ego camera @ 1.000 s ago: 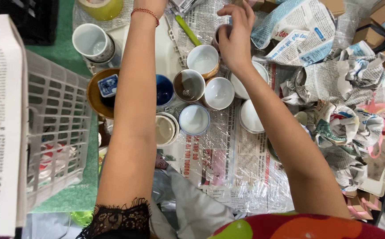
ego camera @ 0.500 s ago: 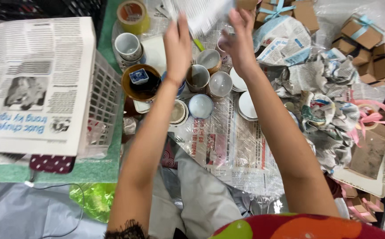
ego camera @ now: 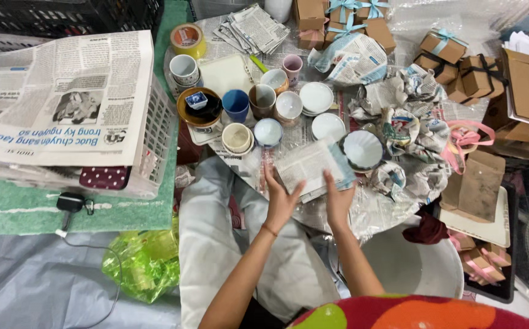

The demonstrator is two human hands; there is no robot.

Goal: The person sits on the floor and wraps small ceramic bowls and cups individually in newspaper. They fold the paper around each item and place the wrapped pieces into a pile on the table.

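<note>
Left hand (ego camera: 281, 201) and right hand (ego camera: 338, 200), fingers curled, gripped a folded rectangular sheet of grey newsprint (ego camera: 311, 166) at the near edge of the paper-covered floor spread (ego camera: 362, 213). Just beyond stood glazed ceramic cups, one blue cup (ego camera: 236, 104) empty; a brown round bowl (ego camera: 199, 108) held a small blue-and-white dish (ego camera: 196, 100).

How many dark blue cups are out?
1: the dark blue cup stands between the brown bowl and brown cup, beyond the folded newspaper held by the left hand and right hand. Others may hide in the crumpled wrappings.
</note>
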